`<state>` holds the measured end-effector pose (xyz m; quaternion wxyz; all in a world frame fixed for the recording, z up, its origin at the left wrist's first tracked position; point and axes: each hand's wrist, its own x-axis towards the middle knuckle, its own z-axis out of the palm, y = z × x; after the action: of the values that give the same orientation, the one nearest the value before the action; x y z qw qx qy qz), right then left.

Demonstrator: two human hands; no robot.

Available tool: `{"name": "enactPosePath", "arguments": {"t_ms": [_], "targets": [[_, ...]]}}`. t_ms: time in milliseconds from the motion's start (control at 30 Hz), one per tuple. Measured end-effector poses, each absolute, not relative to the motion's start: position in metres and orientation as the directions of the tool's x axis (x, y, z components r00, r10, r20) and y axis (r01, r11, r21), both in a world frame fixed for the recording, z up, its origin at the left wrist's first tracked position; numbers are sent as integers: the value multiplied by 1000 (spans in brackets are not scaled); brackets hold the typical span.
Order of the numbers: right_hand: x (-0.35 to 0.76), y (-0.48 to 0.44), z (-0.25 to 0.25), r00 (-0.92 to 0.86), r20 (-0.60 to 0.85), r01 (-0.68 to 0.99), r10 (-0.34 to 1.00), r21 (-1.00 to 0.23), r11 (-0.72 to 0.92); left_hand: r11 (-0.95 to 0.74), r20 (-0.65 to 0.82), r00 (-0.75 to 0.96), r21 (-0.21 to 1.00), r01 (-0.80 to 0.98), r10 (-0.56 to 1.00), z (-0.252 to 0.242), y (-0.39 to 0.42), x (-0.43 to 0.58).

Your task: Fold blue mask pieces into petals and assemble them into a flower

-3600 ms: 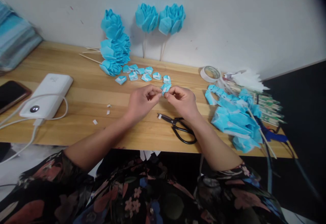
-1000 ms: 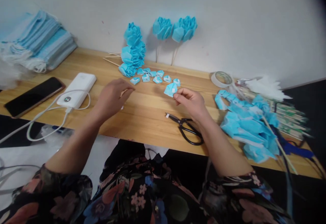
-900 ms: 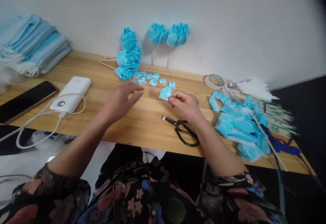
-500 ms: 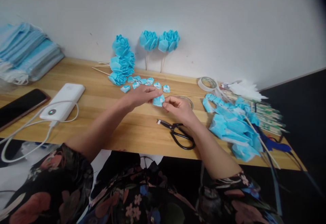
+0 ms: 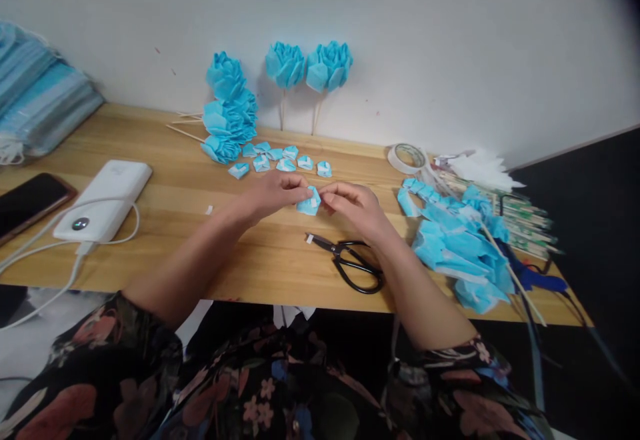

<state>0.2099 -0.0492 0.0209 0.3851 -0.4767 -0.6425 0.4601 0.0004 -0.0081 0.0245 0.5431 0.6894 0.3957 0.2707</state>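
Note:
A small folded blue petal (image 5: 308,204), bearing a short white strip, is pinched between the thumb and fingers of my left hand (image 5: 280,193). My right hand (image 5: 356,205) is closed at the petal's right edge, thumb and index fingertip pressed together against it. Just below my hands lie black-handled scissors (image 5: 345,257) with a white bit of tape at the blade tip. Beyond my hands, several more folded blue petals (image 5: 261,162) are spread on the wooden table.
Blue flowers on sticks (image 5: 227,110) lie behind on the left; two more (image 5: 330,67) lean on the wall. A tape roll (image 5: 407,158) and crumpled blue material (image 5: 457,253) sit to the right. A white power bank (image 5: 103,200), phone (image 5: 30,203) and mask stack (image 5: 50,93) are left.
The petal has tilted slightly between my hands. My right hand's fingertips are drawn closer together. The whole view has shifted a little, and a white scrap shows beside my left forearm.

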Motion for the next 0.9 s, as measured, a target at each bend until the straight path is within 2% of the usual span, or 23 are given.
{"name": "enactPosePath", "arguments": {"t_ms": [300,467,800,900], "targets": [[208,-50,20,-260,36,325,965,-938,123,-190,-51,550,908,373,834,28,-14,3],[207,-49,18,-262,56,352,963,-924,150,-214,-24,552,907,363,834,30,-15,3],[207,-51,16,-331,-1,353,944,-927,123,-246,15,559,908,340,829,27,-15,2],[206,-51,16,-273,43,361,961,-921,143,-375,186,471,860,347,862,31,-20,4]]}}
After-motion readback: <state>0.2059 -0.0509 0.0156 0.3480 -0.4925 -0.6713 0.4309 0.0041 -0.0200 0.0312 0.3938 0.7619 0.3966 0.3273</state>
